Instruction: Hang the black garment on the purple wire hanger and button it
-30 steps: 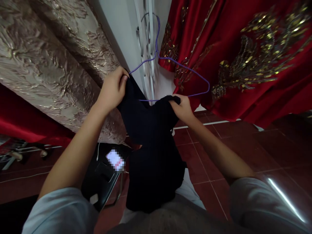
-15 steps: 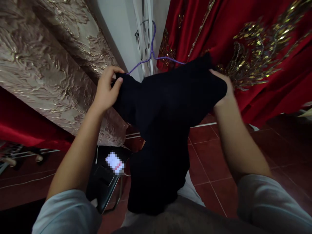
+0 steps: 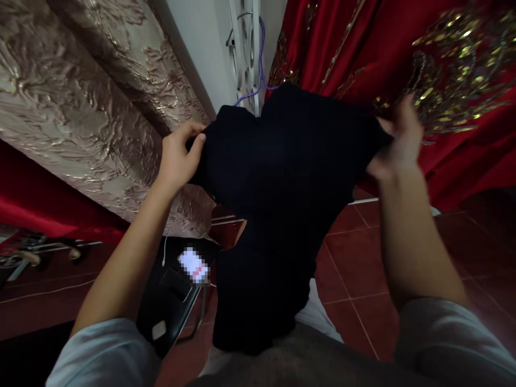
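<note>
A black short-sleeved T-shirt (image 3: 278, 177) hangs spread out in front of me, its lower part draping down towards my lap. It is on a purple hanger (image 3: 261, 72); most of the hanger is hidden by the cloth. My left hand (image 3: 181, 153) pinches the shirt at its left sleeve, thumb on the near side. At the other side, my right hand (image 3: 401, 140) is blurred, with the right sleeve's end drawn to a point between its fingers.
A white metal rack (image 3: 244, 48) stands behind the hanger. Beige embossed fabric (image 3: 100, 107) hangs left, red cloth with gold sequins (image 3: 447, 80) right. Low on the left, a phone (image 3: 194, 264) with a lit, blurred-out screen lies on a black seat (image 3: 181, 317). The floor (image 3: 342, 269) has red tiles.
My right hand has moved outward to the right, pulling the sleeve wider. The shirt's top now covers more of the hanger's arms. My left hand keeps its hold.
</note>
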### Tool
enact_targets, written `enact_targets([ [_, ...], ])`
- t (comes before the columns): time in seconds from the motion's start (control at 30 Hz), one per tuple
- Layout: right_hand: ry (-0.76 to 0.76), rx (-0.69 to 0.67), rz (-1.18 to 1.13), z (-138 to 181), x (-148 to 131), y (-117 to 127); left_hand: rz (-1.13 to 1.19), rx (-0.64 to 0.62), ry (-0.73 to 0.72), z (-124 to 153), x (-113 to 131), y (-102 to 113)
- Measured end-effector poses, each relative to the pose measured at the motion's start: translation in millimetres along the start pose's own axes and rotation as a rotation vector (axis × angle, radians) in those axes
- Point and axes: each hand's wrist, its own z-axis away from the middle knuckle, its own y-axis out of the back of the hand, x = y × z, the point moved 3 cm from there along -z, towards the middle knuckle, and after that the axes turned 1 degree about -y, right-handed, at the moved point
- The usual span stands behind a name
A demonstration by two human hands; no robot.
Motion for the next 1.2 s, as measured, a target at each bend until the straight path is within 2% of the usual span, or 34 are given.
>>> enact_targets([
  [0.1, -0.362, -0.183, -0.307, 1.4, -4.3, 4.4, -0.007, 0.028, -0.03, -7.4, 8.0, -8.8],
  [0.13, -0.42, -0.192, -0.403, 2.3, -10.3, 3.3, 0.001, 0.03, -0.042, -12.2, 14.9, -11.4],
  [0.23, -0.354, -0.07, -0.567, 3.0, -34.3, -1.8, 0.009, 0.068, -0.08, -25.9, 41.7, -11.8],
  [0.33, -0.303, 0.119, -0.672, 12.1, -54.8, -5.1, 0.031, 0.163, -0.117, -29.3, 66.9, -2.8],
  [0.4, -0.26, 0.1, -0.684, 28.4, -70.9, -9.2, 0.195, 0.165, -0.054, -26.0, 77.5, 1.9],
  [0.43, -0.217, 0.007, -0.642, 39.6, -80.9, -13.5, 0.326, 0.131, 0.014, -23.0, 81.0, 2.5],
  [0.47, -0.16, -0.149, -0.561, 52.7, -91.7, -20.2, 0.464, 0.073, 0.098, -19.0, 83.9, 1.9],
  [0.57, 0.078, -0.779, -0.269, 100.3, -120.0, -48.6, 0.778, -0.108, 0.382, -0.7, 90.9, -1.6],
  [0.63, 0.208, -1.122, -0.15, 126.7, -128.1, -64.0, 0.889, -0.138, 0.529, 15.0, 91.4, 0.8],
  [0.7, 0.239, -1.364, -0.09, 139.4, -126.0, -72.8, 0.951, -0.102, 0.638, 30.7, 86.1, 9.4],
  [0.73, 0.222, -1.441, -0.092, 140.2, -121.9, -75.0, 0.948, -0.092, 0.674, 37.9, 81.7, 15.8],
  [0.77, 0.192, -1.459, -0.119, 136.7, -116.5, -76.4, 0.916, -0.106, 0.694, 44.2, 76.8, 23.4],
  [0.8, 0.156, -1.404, -0.157, 129.3, -109.5, -77.7, 0.851, -0.15, 0.69, 49.4, 72.1, 31.8],
  [0.83, 0.127, -1.274, -0.193, 118.5, -101.2, -78.8, 0.752, -0.221, 0.658, 53.2, 68.3, 40.8],
  [0.93, 0.159, -0.743, -0.188, 83.1, -71.5, -83.5, 0.408, -0.457, 0.502, 58.2, 64.0, 66.0],
  [0.97, 0.19, -0.618, -0.164, 74.8, -61.8, -87.0, 0.329, -0.492, 0.468, 57.7, 64.4, 73.3],
  [1.0, 0.214, -0.548, -0.146, 69.1, -53.0, -92.2, 0.282, -0.51, 0.448, 56.3, 65.5, 79.5],
  [1.1, 0.18, -0.531, -0.207, 64.7, -32.8, -109.7, 0.253, -0.574, 0.402, 49.9, 67.7, 89.1],
  [1.17, 0.074, -0.59, -0.322, 69.3, -25.1, -117.8, 0.214, -0.615, 0.353, 46.1, 61.7, 88.1],
  [1.2, 0.001, -0.631, -0.385, 72.4, -22.6, -120.6, 0.182, -0.581, 0.336, 44.1, 55.2, 86.4],
])
